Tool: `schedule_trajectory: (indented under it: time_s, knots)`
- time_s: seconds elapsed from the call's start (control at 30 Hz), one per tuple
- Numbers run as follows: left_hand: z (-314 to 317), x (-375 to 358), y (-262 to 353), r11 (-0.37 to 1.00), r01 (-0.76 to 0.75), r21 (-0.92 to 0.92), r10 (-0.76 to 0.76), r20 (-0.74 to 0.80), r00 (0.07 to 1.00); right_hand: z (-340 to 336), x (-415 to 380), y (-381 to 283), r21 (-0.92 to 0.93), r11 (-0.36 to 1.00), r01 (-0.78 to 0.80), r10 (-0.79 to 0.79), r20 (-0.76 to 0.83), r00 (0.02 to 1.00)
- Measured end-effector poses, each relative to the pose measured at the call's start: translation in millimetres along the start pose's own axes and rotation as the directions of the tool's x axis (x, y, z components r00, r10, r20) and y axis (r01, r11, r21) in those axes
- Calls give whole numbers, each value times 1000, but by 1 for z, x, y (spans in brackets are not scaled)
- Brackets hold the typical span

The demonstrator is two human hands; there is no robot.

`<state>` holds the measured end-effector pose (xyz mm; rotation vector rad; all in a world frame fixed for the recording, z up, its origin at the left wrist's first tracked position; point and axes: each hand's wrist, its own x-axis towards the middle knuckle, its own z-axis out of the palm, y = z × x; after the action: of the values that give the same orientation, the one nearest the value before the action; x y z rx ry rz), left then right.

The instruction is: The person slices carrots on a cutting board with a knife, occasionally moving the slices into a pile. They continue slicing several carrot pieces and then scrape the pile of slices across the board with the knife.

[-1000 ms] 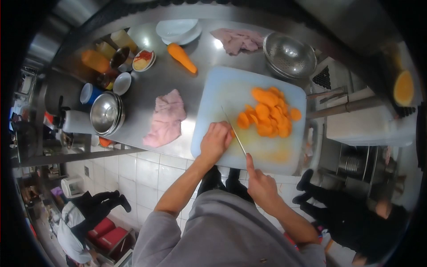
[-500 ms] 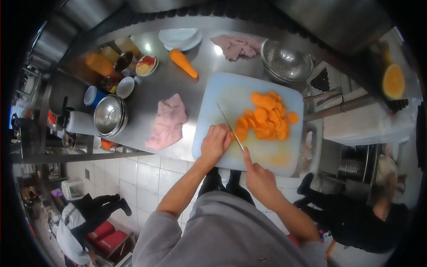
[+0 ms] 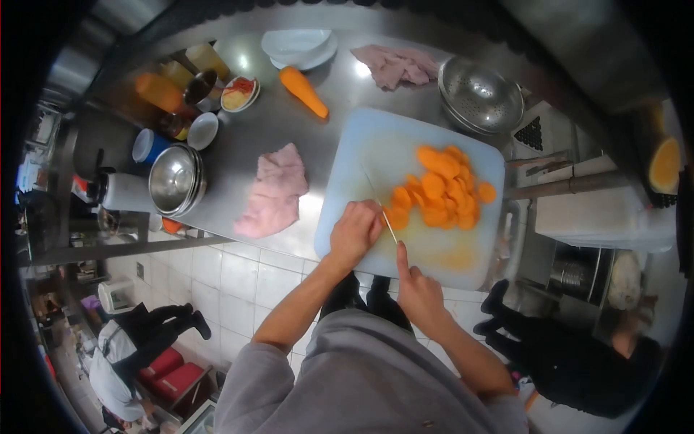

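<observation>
My right hand (image 3: 421, 293) grips a kitchen knife (image 3: 385, 218), its index finger stretched along the spine. The thin blade stands over the white cutting board (image 3: 354, 152), close beside the fingertips of my left hand (image 3: 356, 233). Those fingers are curled down on a carrot, mostly hidden beneath them; a little orange shows by the blade. Right of the knife lies a heap of round carrot slices (image 3: 444, 188), with one slice (image 3: 486, 192) apart at its right edge. A whole peeled carrot (image 3: 303, 92) rests on the steel counter beyond the board.
A pink cloth (image 3: 275, 189) lies left of the board, another cloth (image 3: 396, 65) behind it. Steel bowls (image 3: 173, 181), white dishes (image 3: 300, 47) and a colander (image 3: 481, 94) stand around. One person (image 3: 571, 354) is at the right, another (image 3: 119, 362) at the lower left.
The view has shifted slightly, so the counter items sit a little differently in the frame. The knife blade appears slightly steeper, still beside my left fingers. Both hands keep their grips.
</observation>
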<state>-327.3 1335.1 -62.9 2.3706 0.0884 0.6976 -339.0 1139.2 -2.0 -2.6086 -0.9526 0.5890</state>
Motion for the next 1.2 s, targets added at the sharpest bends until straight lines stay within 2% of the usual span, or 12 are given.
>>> schedule_trajectory:
  time_s: [0.17,0.27,0.43,0.67,0.83,1.0,1.07,1.2]
  knots:
    - [-1,0,2,1000,18,-11,-18,8,1000,10,13,7,-32,999,4,-6,-45,999]
    - [0,1,3,1000,0,-4,0,-25,1000,-13,9,1,23,999,22,-21,-41,999]
    - [-1,1,4,1000,9,-4,-9,-6,1000,-59,-30,-21,4,999,-51,50,105,993]
    - [0,1,1,1000,-8,6,8,-26,1000,-55,-42,-24,-52,994,-98,105,159,982]
    - [0,1,0,1000,9,-6,-9,-8,1000,-19,-14,-9,-30,1000,0,1,38,999]
    - [-1,-3,1,1000,-14,-10,14,-27,1000,5,23,8,-35,999,12,-13,-27,1000]
    - [0,1,2,1000,-5,-2,5,-39,999,0,22,10,-12,1000,10,-11,-51,999]
    - [-1,0,2,1000,-16,-22,15,-38,999,-37,-9,-10,-4,1000,-1,1,14,1000]
